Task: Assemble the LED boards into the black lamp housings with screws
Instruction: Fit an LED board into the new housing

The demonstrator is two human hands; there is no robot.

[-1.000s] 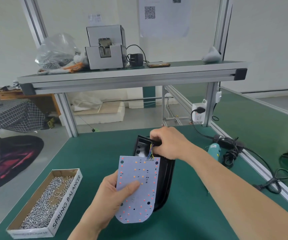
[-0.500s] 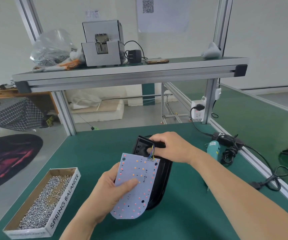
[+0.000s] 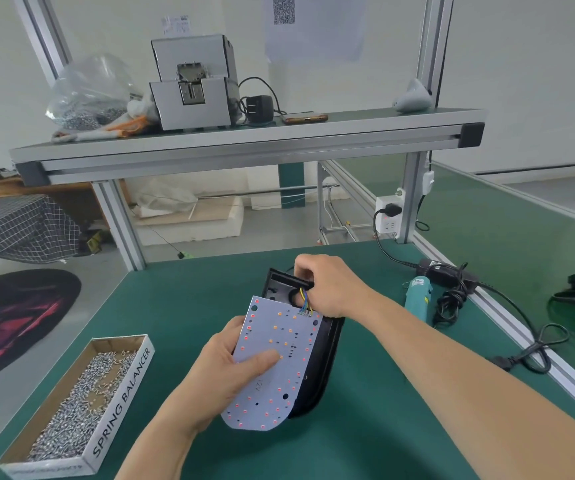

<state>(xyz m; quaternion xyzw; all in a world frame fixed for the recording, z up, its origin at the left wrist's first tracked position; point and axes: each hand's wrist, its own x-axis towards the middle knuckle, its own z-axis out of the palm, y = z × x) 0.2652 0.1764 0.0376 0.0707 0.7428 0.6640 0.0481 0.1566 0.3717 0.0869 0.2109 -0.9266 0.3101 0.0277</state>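
Note:
A pale LED board with red and orange dots is tilted over a black lamp housing that lies on the green bench mat. My left hand grips the board's left edge, thumb pressed on its face. Thin coloured wires run from the board's top edge into the housing's round hole. My right hand curls over the housing's far end, fingers pinching at the wires. A cardboard box of silver screws, marked SPRING BALANCER, sits at the left.
A teal electric screwdriver lies right of the housing beside a black power adapter and coiled cables. An aluminium rail bounds the bench on the right. An overhead shelf carries a grey screw feeder, a bag of screws and a phone.
The board has tipped lower over the housing in my left hand. My right hand stays at the housing's far end working the wires.

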